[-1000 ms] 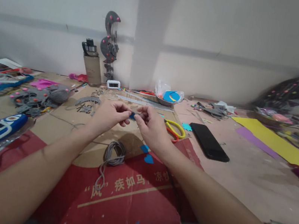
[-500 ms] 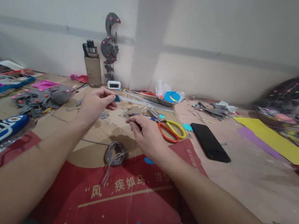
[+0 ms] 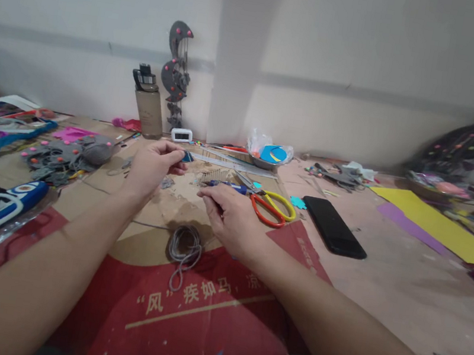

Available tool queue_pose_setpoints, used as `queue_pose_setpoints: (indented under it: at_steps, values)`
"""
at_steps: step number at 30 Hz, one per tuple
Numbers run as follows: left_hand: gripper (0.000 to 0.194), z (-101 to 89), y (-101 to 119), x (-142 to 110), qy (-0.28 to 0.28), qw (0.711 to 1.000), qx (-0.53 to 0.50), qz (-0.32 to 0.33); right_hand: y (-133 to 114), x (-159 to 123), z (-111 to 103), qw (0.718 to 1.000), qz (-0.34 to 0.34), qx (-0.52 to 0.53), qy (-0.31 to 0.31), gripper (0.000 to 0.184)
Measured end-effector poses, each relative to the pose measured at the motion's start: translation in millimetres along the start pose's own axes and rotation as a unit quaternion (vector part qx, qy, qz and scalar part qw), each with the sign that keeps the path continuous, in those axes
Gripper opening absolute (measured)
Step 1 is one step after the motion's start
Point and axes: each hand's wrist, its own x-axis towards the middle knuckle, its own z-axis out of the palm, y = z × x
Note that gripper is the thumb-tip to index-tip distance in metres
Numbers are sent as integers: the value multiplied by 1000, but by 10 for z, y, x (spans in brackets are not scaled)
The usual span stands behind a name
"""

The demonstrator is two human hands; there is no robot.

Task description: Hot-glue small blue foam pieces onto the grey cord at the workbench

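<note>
My left hand (image 3: 158, 166) is raised over the cardboard, its thumb and fingers pinched on a small dark blue piece (image 3: 187, 157). My right hand (image 3: 231, 215) hovers lower, with thumb and forefinger pressed together. Whatever lies in that pinch is too small to make out. Below and between both hands a looped bundle of grey cord (image 3: 185, 247) rests on the red and brown cardboard (image 3: 193, 338), one strand running left. Just beyond the right fingers lie scissors (image 3: 268, 209) with one red and one yellow handle, and a comb-like strip (image 3: 216, 177).
A black phone (image 3: 335, 226) lies to the right, near yellow paper (image 3: 436, 224). Behind stand a bottle (image 3: 149, 109), a small digital clock (image 3: 181, 135) and a bowl (image 3: 266, 161) of blue pieces. A power strip (image 3: 5, 207) and grey pinned pieces (image 3: 64, 156) are at left.
The loose end of the cord bundle has shifted right and now curls in a loop. Both hands stay nearly in place, the right one slightly lower left at its fingertips.
</note>
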Motion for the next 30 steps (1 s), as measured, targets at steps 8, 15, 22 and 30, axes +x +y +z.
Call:
queue_pose_setpoints:
  at_steps: [8, 15, 22, 30]
  values:
    - [10, 13, 12, -15, -5, 1000, -24, -17, -1, -15, 19, 999, -50, -7, -19, 25]
    - [9, -6, 26, -18, -6, 1000, -13, -18, 34, 13, -16, 998, 56, 5, -26, 22]
    - [8, -97, 63, 55, 52, 990, 66, 112, 175, 115, -216, 990, 112, 51, -68, 36]
    - [9, -92, 78, 45, 62, 991, 50, 110, 560, 55, -237, 914, 300, -237, -136, 28]
